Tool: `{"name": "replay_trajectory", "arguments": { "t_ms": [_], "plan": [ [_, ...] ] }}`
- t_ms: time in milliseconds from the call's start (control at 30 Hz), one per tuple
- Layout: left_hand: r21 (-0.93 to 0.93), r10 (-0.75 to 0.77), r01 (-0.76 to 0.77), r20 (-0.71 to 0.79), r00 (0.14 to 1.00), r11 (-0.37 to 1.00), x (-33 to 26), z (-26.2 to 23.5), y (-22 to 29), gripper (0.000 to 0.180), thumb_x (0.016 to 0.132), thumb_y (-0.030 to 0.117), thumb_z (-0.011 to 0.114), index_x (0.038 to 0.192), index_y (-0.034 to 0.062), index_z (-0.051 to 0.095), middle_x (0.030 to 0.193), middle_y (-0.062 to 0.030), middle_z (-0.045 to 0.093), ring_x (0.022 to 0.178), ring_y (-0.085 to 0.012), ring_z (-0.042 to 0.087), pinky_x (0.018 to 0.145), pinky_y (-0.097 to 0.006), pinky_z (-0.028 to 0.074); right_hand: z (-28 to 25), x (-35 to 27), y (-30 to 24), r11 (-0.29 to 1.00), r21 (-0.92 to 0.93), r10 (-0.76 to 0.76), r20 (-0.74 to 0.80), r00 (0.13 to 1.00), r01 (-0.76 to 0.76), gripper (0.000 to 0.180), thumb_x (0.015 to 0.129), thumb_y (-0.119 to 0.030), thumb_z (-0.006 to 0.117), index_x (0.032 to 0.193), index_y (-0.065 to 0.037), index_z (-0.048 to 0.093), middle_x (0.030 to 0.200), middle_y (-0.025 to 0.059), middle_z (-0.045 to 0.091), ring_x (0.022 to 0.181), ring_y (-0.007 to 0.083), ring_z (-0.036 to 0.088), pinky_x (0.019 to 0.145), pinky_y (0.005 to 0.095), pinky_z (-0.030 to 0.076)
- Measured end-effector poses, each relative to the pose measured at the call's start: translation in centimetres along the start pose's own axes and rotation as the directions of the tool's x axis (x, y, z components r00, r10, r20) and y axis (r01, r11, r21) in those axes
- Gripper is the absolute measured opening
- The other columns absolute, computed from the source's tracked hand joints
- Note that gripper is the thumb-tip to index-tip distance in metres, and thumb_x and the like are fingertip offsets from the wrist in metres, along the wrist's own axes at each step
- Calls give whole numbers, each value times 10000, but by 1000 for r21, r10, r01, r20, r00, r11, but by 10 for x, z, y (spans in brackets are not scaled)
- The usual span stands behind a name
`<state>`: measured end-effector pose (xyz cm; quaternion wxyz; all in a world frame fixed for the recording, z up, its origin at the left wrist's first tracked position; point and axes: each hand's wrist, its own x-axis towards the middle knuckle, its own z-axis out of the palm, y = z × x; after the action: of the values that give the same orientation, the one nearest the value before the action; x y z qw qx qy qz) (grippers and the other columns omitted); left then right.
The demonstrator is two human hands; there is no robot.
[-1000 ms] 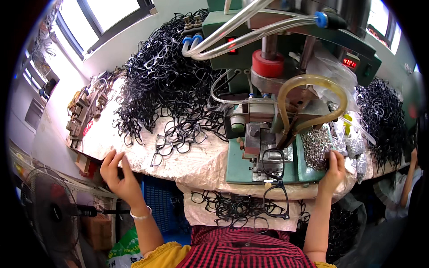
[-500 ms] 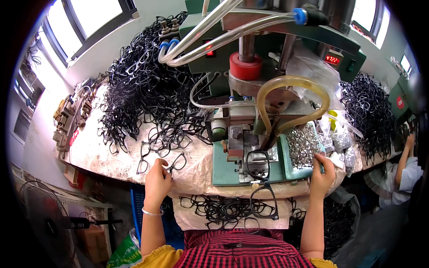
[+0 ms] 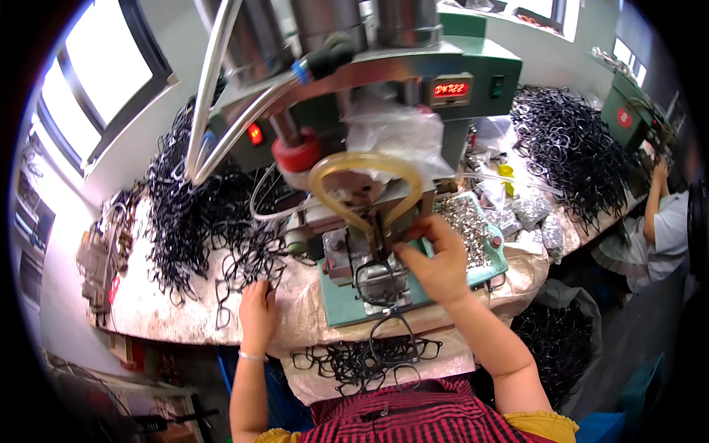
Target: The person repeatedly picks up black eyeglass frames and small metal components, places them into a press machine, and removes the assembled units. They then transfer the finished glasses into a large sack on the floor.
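Observation:
My right hand (image 3: 442, 260) reaches into the press, fingertips pinched together beside the lower end of a looped yellowish tube (image 3: 365, 159). Whatever sits between those fingertips is too small to make out. Under the tube, a black eyeglass frame (image 3: 394, 319) lies on the metal fixture (image 3: 402, 286), one rim on it and the other hanging toward me. My left hand (image 3: 258, 319) rests at the table's front left with curled fingers, closed on another black eyeglass frame (image 3: 221, 299), partly hidden by the hand. Right of the press stands a green tray (image 3: 496, 260) of small metal parts.
A large heap of black eyeglass frames (image 3: 181, 214) covers the back left; another heap (image 3: 569, 151) lies back right. More frames (image 3: 354, 362) lie on the cloth at my lap. Plastic bags of parts (image 3: 530, 210) sit behind the tray. A co-worker's arm (image 3: 656, 199) shows far right.
My right hand has moved from the metal-parts tray leftward into the press beside the tube's end. My left hand stays near the front left frames. The view has shifted and turned.

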<state>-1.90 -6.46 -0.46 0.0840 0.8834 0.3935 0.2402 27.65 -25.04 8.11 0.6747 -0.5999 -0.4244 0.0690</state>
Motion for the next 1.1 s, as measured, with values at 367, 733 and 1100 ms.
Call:
{"name": "replay_trajectory", "arguments": {
  "t_ms": [367, 733, 1100],
  "plan": [
    [-616, -96, -517, -693, 715, 594, 23, -44, 134, 121, 989, 41, 423, 1041, -1, 524, 975, -117, 595, 894, -206, 575, 772, -315, 508, 16, -7, -22, 923, 322, 199, 63, 978, -209, 498, 780, -6, 697, 1242, 25, 512, 940, 58, 662, 912, 101, 611, 873, 258, 453],
    [-368, 739, -804, -337, 583, 467, 37, -38, 185, 300, 648, 180, 720, 942, 122, 730, 1033, -29, 702, 800, -221, 551, 861, -432, 506, -72, -14, 53, 605, -796, -6, -12, 1000, -5, 233, 738, -137, 748, 964, -83, 731, 1234, 199, 608, 1252, 367, 506, 1055, 452, 396],
    [-369, 716, -782, -331, 615, 502, 26, -29, 171, 409, 696, 139, 695, 1103, 102, 683, 1155, -30, 676, 870, -235, 556, 979, -463, 481, -65, 2, 88, 434, -847, -176, 255, 951, 308, 239, 763, -147, 712, 975, -57, 648, 1297, 194, 559, 1309, 382, 450, 988, 478, 455]
  ]
}}
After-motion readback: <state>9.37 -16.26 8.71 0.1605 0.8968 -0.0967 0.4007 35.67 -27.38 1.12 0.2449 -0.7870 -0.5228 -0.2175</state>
